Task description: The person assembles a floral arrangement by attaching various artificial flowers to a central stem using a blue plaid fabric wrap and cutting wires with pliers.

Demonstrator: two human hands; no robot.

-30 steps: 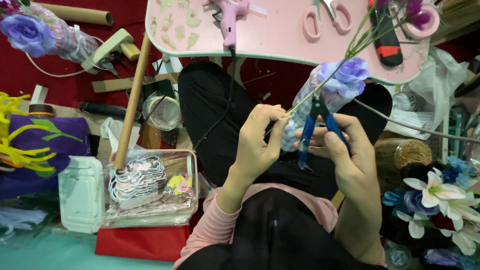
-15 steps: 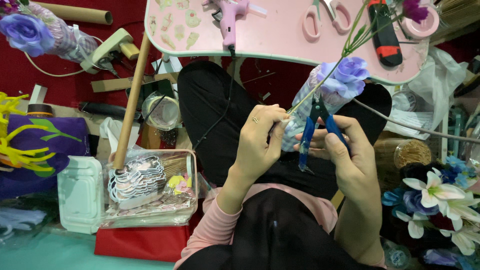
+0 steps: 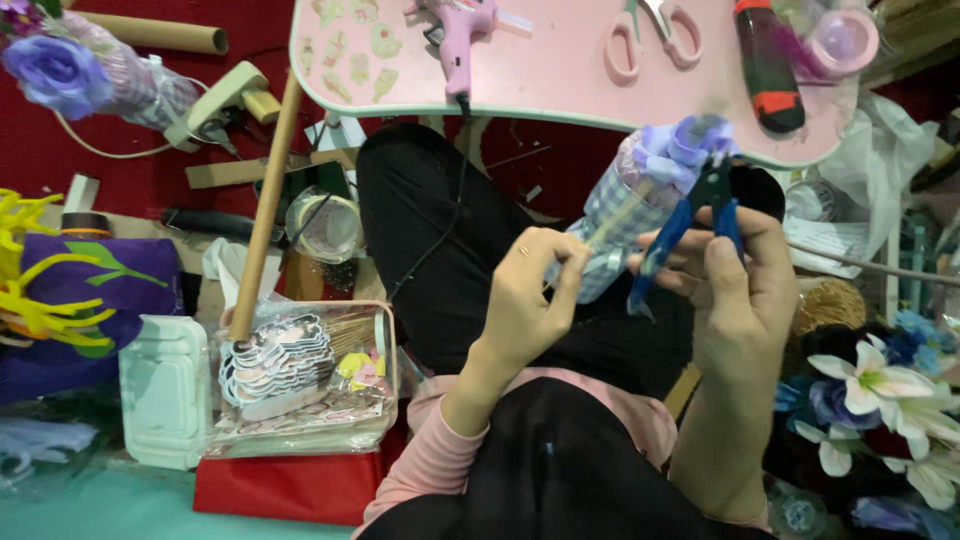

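A pink glue gun [image 3: 462, 30] and pink scissors [image 3: 648, 40] lie on the pink table [image 3: 560, 85] at twelve o'clock, with a clear box [image 3: 300, 385] at eight o'clock.

A tilted purple fabric flower stem [image 3: 640, 195] and blue-handled pliers [image 3: 690, 225] touching it.

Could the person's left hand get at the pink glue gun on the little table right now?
Probably not at once: the left hand is pinching the wrapped flower stem. The glue gun lies uncovered on the pink table.
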